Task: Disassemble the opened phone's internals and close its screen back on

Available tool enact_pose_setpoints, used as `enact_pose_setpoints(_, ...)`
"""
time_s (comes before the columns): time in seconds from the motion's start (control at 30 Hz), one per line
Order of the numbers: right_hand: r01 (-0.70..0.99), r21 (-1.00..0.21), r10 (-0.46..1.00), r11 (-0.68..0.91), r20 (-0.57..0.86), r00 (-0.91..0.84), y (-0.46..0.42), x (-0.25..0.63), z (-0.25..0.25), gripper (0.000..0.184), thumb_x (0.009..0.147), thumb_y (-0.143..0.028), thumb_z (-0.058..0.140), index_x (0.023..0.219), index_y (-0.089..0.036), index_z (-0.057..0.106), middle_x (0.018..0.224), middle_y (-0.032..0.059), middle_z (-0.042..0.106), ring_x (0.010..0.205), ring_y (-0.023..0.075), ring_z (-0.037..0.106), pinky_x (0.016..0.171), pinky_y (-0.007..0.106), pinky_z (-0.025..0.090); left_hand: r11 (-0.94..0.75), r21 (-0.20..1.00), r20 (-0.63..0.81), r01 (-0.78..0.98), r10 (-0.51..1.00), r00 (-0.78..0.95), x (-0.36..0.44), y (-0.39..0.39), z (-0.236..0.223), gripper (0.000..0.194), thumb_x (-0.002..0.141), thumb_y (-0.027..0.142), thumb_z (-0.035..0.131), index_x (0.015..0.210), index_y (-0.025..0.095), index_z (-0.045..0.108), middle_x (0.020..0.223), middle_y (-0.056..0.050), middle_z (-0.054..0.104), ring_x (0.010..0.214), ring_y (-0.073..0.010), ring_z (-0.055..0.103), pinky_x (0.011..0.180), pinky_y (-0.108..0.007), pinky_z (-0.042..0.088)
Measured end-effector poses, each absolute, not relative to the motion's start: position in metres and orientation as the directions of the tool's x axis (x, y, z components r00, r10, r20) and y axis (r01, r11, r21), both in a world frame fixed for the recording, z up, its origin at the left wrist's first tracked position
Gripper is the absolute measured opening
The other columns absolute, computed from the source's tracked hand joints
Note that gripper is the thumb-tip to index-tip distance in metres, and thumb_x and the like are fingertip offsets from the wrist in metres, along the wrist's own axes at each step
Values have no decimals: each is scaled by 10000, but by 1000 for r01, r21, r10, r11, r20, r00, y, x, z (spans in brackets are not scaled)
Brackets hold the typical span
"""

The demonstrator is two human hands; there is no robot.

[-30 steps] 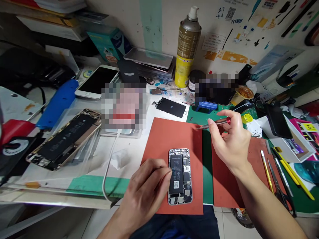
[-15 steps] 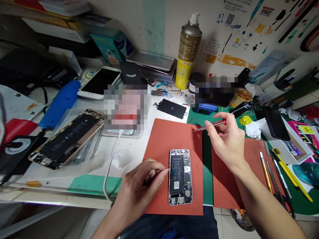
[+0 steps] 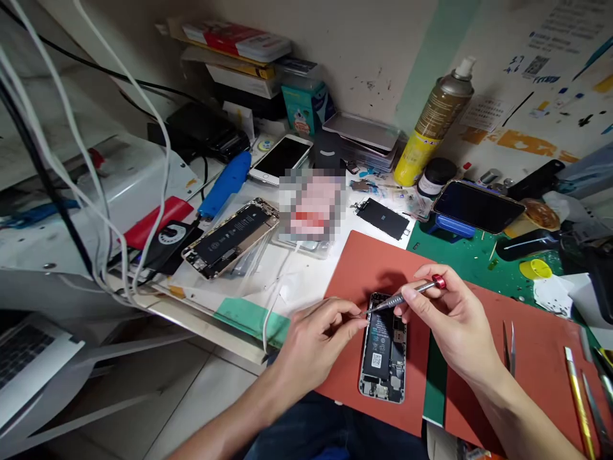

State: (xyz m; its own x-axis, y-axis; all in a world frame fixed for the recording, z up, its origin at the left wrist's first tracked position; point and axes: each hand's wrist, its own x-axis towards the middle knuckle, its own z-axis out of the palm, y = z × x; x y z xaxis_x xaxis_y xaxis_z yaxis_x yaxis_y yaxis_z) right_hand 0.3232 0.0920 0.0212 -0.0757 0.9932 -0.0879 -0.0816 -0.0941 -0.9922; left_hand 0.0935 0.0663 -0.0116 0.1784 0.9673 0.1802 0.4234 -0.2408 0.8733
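Note:
An opened smartphone (image 3: pixel 400 367) lies on a rust-red mat (image 3: pixel 352 275), its black battery (image 3: pixel 376 342) and inner boards showing. My right hand (image 3: pixel 457 322) grips a slim screwdriver (image 3: pixel 396 299) with a grey shaft and a red end cap, held slantwise over the phone's upper end. The tip points left and meets the fingertips of my left hand (image 3: pixel 318 338). That hand is closed in a pinch beside the phone's upper left edge; whatever is between its thumb and finger is too small to make out.
To the left lie another opened phone (image 3: pixel 230 236), a blue-handled tool (image 3: pixel 225 185) and a white phone (image 3: pixel 282 160). Behind the mat are a black screen part (image 3: pixel 383 218), a spray can (image 3: pixel 433 121) and a propped phone (image 3: pixel 479 206). Tweezers (image 3: pixel 510 348) rest on the right-hand mat.
My view has swung left. My right hand has brought the screwdriver left and down to the fingertips of my left hand, which has risen toward the phone's upper edge.

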Motion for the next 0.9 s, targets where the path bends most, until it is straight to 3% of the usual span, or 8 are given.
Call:
enact_pose_setpoints(0.3,-60,-995,994,-82,-77,-79,91,325,21,221,982,-344,794,1103,-264,627,896,-5,762,715,161,755,686,304,663,-251,871,195,422,966,173,93,68,-11,106,1031,266,686,940,218,713,707,45,672,577,-104,564,521,-223,408)
enact_pose_setpoints(0.57,-20,-999,997,-44,-43,-58,87,324,25,203,987,-316,795,1118,-276,645,912,-4,792,729,142,766,713,259,669,-244,894,190,375,966,175,93,67,-16,118,1030,260,701,929,210,736,822,8,783,667,-123,701,636,-230,557)
enact_pose_setpoints(0.9,57,-998,998,15,12,-54,82,323,29,181,990,-301,787,1106,-264,653,939,16,815,724,146,775,695,252,681,-180,914,120,364,976,181,92,66,-14,142,1036,268,683,916,212,733,819,6,785,678,-130,717,631,-230,571)
